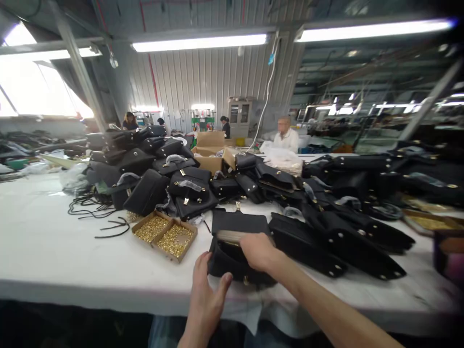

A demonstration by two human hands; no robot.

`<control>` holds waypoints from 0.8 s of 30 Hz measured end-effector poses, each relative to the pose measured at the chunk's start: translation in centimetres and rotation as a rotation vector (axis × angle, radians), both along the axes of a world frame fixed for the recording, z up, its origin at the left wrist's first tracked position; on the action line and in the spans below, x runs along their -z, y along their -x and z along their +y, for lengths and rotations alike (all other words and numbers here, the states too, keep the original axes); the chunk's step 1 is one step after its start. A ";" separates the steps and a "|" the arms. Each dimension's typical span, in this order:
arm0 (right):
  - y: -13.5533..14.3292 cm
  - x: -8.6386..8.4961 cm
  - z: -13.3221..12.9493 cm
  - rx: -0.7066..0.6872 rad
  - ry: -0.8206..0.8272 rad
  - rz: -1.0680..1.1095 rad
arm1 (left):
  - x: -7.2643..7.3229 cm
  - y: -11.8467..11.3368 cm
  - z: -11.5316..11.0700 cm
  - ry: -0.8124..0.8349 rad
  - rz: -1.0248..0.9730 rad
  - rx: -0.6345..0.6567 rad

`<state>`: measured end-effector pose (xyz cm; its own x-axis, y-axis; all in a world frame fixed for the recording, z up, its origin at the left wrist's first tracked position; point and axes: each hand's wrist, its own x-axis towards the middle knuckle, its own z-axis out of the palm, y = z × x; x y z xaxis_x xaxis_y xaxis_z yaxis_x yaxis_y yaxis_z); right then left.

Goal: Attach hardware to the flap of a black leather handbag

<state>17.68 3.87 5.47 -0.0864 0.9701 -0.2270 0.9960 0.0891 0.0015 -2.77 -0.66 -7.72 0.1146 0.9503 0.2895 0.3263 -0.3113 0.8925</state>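
Note:
A black handbag (239, 222) lies in front of me on the white table, its flap folded back and its mouth showing a beige lining. My right hand (258, 251) is closed at the mouth, fingers bent over the inner edge; the fingertips are partly hidden. Against the bag's lower left corner rests my left hand (209, 285), thumb and fingers spread apart. A gold clasp (245, 280) shows on the bag's front, and another gold fitting (238, 206) sits at the flap's edge. Left of the bag, a divided cardboard tray (156, 243) holds small gold metal pieces.
Black handbags (190, 186) are heaped across the table's far side. More black bags (308, 241) lie close on the right. Black cords (112, 227) lie at left. Behind the heap stand an open carton (210, 140) and a person (286, 140) in white.

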 end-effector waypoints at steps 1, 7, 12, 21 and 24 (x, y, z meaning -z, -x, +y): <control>-0.1 0.0 -0.1 0.000 -0.005 -0.007 | -0.3 0.1 -0.2 -0.045 0.022 -0.024; -3.1 -0.6 -1.4 -0.062 0.034 0.105 | -2.5 0.5 -0.5 -0.409 0.412 0.137; -5.6 -1.5 -1.9 -0.162 0.038 -0.051 | -2.3 1.1 0.6 -0.514 0.521 0.117; -8.5 -0.4 -1.4 -0.261 -0.075 -0.033 | -1.1 2.2 0.4 -0.554 0.577 0.120; -10.1 -0.8 -1.9 -0.180 -0.036 0.175 | -1.0 2.1 0.3 -0.542 0.578 0.134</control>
<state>27.79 1.94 6.29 -0.2933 0.9428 -0.1587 0.9495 0.2679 -0.1635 -4.86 -0.37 -6.71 0.4903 0.6619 0.5670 0.6200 -0.7221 0.3069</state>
